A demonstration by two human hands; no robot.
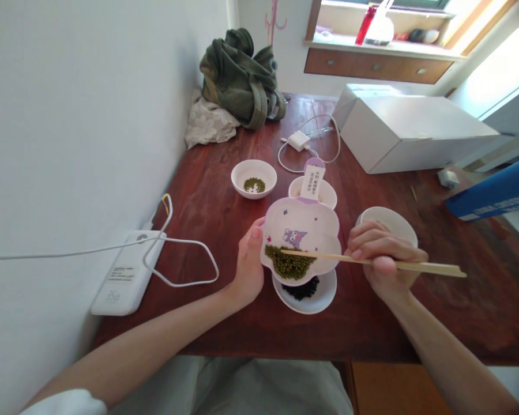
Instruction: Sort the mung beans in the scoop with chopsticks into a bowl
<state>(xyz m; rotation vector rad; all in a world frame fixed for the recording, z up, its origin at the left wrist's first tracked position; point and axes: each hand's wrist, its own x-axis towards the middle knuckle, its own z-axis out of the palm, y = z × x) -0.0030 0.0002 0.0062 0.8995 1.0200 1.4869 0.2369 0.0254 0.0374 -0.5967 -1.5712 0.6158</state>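
My left hand [251,262] grips the left rim of a flower-shaped plate [311,222] with a purple edge and a cartoon print. Green mung beans [289,264] are heaped along the plate's near side. My right hand [384,253] is closed around a pair of wooden chopsticks [432,267], whose tips touch the beans. Partly under the plate is a white bowl [328,297] with black beans [303,289]. Farther back, a white bowl [237,173] holds some mung beans. Another bowl [331,196] is partly covered by the plate and a paper label [313,181]. Behind my right hand stands one more bowl [398,222], its contents hidden.
A white power strip [127,276] with a looping cable lies at the left by the wall. At the back are a green bag [242,75], a white charger [299,140] with its cord, and a large white box [410,129]. A blue package [493,187] is at the right.
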